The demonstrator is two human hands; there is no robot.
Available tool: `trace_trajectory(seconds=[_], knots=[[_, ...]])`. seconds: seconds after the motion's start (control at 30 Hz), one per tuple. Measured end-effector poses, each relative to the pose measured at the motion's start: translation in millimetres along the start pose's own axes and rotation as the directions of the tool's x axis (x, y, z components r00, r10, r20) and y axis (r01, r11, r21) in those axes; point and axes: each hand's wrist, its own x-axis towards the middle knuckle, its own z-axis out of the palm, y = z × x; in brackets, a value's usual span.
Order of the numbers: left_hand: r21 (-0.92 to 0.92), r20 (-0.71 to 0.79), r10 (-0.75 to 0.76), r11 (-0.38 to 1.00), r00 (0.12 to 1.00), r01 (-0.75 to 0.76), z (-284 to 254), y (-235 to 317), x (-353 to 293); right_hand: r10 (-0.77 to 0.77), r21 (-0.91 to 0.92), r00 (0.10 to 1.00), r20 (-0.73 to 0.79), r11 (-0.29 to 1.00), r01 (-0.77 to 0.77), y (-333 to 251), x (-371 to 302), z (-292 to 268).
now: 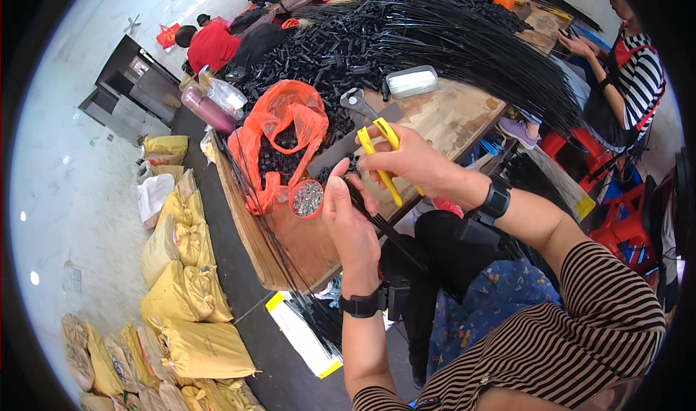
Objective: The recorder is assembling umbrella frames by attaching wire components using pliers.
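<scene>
Orange plastic bag (279,132) of black parts on wooden table (449,117), left of centre. Small red tub (307,198) of metal bits just near of it. White flat box (411,81) farther right. Black rod heap (435,26) across far end. Yellow sacks (185,295) on floor, near left. Pink bottle (206,110) at far-left table corner. Person in striped top (641,77) far right

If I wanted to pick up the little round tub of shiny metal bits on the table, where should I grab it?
Grab the small round tub by its outer rim, coming straight down from above. It stands upright and open-topped, so a tilt would likely spill the metal bits. The orange bag crowds one side and the left hand is close on the other.
</scene>
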Motion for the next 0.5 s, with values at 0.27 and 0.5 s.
trace_trajectory(seconds=[0.27,0.5], knots=[[-0.01,0.048,-0.019,1.0,0.999,0.02,12,-4,2,-0.007,0.135,1.0,0.005,0.991,0.006,-1,-5,3],[0.001,0.039,-0.016,1.0,0.999,0.016,11,-2,0,-0.007,0.11,1.0,-0.009,0.994,0.008,0,-5,6]])
